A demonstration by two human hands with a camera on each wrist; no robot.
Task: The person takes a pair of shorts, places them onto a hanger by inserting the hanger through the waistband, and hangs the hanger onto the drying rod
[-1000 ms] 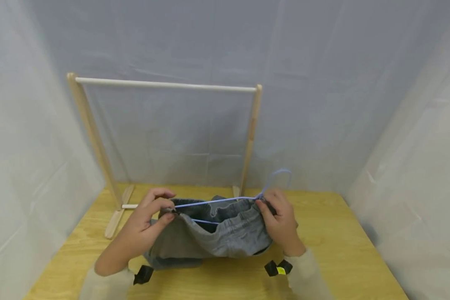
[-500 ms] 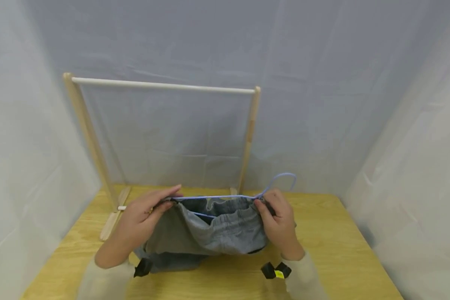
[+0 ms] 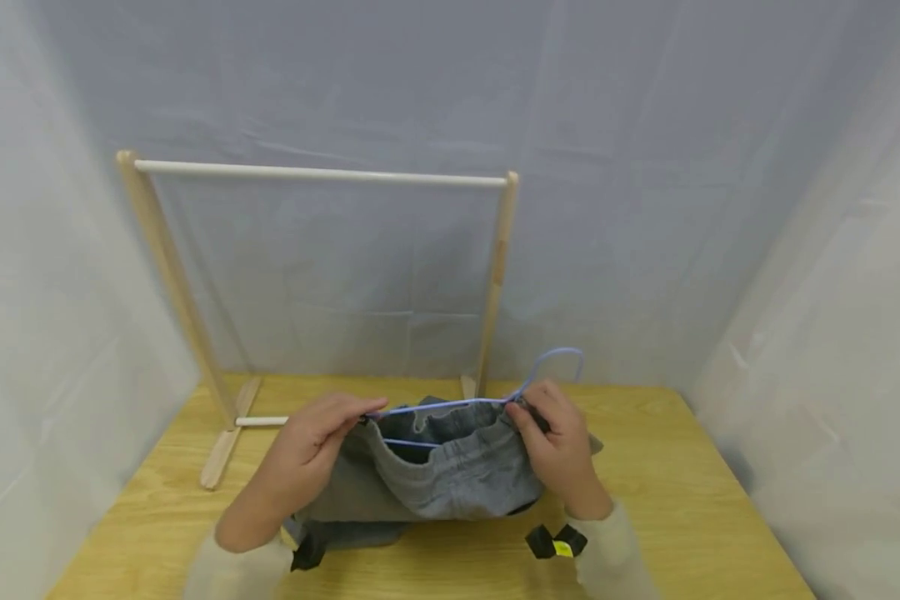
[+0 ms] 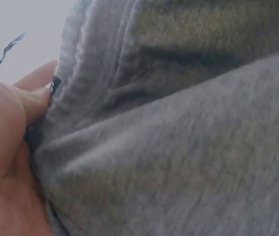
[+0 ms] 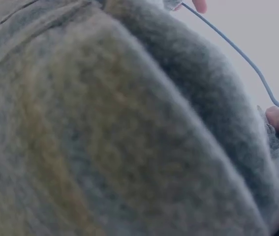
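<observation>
Looks like a staged recording booth or lab setup rather than a home. Closed in on three sides by pale, translucent plastic sheeting (image 3: 795, 250). Furnished only with a plain plywood table (image 3: 682, 500) and a small bare wooden garment rack (image 3: 318, 173) standing at its far edge. No household clutter anywhere.

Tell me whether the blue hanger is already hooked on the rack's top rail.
No: the blue hanger sits low between both hands, far below the rail.
</observation>
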